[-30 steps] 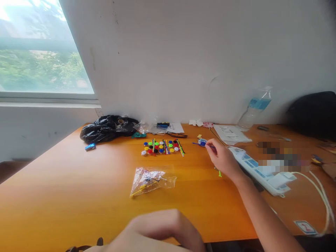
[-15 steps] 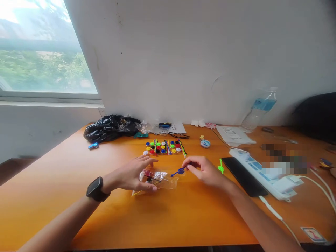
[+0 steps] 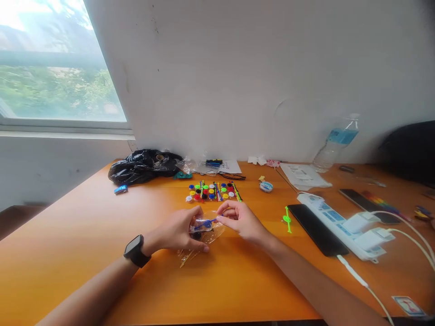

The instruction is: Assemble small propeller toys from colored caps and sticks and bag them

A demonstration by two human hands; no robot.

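My left hand (image 3: 181, 230) curls around a clear plastic bag (image 3: 214, 234) on the table. A black round piece (image 3: 197, 235) and a yellow stick (image 3: 185, 259) show in the bag. My right hand (image 3: 238, 218) pinches one end of a blue arrow spinner (image 3: 206, 224), whose round middle lies at the bag, between my hands; whether it is inside or over the film I cannot tell. Beyond my hands lie several coloured round pieces (image 3: 211, 196) and thin arrow sticks (image 3: 217, 191) in rows. A green arrow spinner (image 3: 287, 219) lies off to the right.
Right of the green spinner are a black phone (image 3: 316, 228) and a white power strip (image 3: 335, 218) with chargers and cables. At the back stand a black plastic bag (image 3: 142, 166) and a water bottle (image 3: 336, 142). A small round container (image 3: 266, 186) sits behind my right hand.
My right hand has moved left, bringing the blue arrow spinner to the clear bag. My left hand has closed around the bag, which has shifted slightly toward me.
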